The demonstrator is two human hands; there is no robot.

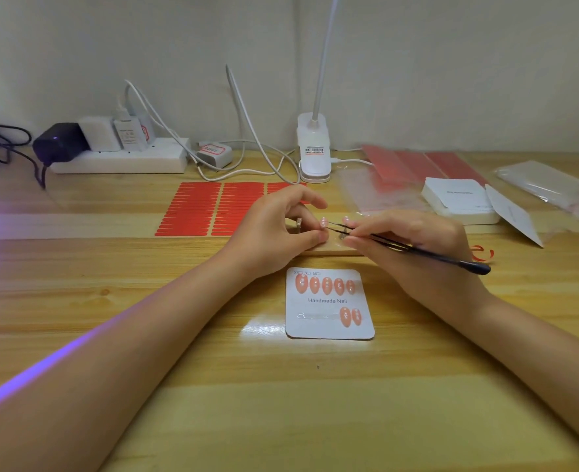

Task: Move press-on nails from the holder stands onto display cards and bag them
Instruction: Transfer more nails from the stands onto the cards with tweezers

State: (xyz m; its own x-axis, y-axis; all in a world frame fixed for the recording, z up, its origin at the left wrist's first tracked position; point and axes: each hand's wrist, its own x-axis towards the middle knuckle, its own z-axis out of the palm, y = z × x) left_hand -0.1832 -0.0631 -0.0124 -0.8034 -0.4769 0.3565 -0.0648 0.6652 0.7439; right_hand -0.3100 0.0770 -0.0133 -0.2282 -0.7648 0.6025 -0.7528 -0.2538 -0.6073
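The right hand (414, 240) grips black tweezers (404, 245), tips at a pink nail (323, 222) on the wooden holder stand (332, 249) — steadied by the left hand's (271, 229) curled fingers. The display card (329, 303) (seven nails on it) lies just nearer on the surface (179, 335).

Right hand (414, 240) pinching black tweezers (400, 245) beside left hand (274, 229), above display card (329, 303) bearing seven nails.

A small home craft station for nail sets, by the look of it; a pale wooden bench (144, 335) stands against a bare wall; a power strip (121, 158) crowded with chargers lies at the back; a clip lamp (314, 148) sits beside it; red sticker sheets (196, 209), a card stack (458, 201) and clear bags (550, 185) lie around a card (329, 303) printed "Handmade Nail".
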